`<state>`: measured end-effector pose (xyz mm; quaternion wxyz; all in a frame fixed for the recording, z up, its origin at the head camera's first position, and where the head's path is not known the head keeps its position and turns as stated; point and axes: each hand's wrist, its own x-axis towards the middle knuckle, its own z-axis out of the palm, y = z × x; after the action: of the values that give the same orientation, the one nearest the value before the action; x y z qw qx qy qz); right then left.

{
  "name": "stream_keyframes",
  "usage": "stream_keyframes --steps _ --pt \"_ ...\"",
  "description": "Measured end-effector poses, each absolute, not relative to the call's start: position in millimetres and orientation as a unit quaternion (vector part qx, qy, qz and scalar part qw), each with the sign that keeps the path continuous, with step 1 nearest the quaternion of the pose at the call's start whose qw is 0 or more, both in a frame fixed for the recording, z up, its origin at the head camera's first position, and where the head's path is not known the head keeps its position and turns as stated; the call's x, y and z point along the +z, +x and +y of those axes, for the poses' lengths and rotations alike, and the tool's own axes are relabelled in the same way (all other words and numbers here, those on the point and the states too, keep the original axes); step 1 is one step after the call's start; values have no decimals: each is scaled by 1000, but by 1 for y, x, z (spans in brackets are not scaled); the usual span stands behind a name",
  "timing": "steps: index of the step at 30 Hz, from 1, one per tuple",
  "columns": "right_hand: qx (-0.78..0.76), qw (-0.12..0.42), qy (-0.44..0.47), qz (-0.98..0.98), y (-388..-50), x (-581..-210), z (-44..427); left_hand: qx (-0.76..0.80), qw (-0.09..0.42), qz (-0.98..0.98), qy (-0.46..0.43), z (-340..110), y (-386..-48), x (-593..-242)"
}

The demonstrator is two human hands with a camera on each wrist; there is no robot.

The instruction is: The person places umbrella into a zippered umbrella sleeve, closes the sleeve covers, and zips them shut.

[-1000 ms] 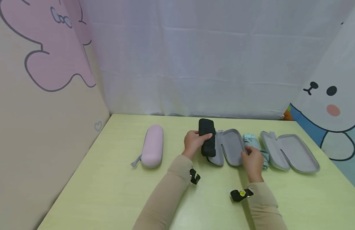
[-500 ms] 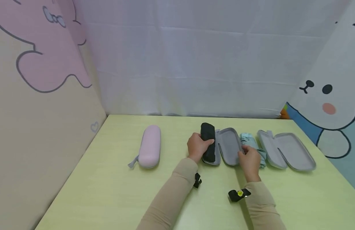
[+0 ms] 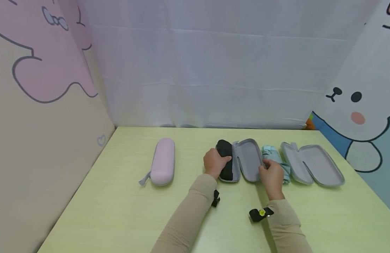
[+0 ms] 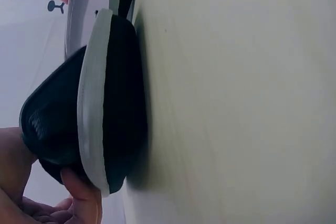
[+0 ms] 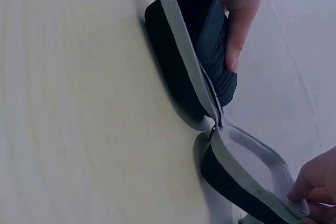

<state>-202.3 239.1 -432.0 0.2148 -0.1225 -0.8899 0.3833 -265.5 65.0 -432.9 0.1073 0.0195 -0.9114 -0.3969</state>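
Wrinkled black cloth roll (image 3: 227, 171), clamped by left fingers (image 4: 84, 198), sits in the rounded case (image 3: 250, 161) right fingers (image 5: 311, 178) pinch.

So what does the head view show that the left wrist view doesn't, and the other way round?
Only the head view shows the closed pink case, the light blue bundle and the second open case at the far right. Only the left wrist view plainly shows the dark outer wall of the open case between the hands. Both show that case, the black bundle in one half, the left hand holding the bundle, the right hand at the other half, and the table.
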Motion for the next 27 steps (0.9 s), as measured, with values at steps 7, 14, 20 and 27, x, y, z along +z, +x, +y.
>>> stream_keyframes --steps 7,14,20,27 --pt "382 220 -123 -889 -201 -431 238 -386 50 -921 17 64 -266 -428" --pt "378 225 -115 -891 -202 -431 238 -356 -13 -934 19 60 -264 -423" --pt "385 211 -119 -891 -202 -431 237 -385 6 -922 45 55 -263 -429" --pt "396 207 -129 -885 -200 -430 238 -448 -55 -891 40 42 -266 -435"
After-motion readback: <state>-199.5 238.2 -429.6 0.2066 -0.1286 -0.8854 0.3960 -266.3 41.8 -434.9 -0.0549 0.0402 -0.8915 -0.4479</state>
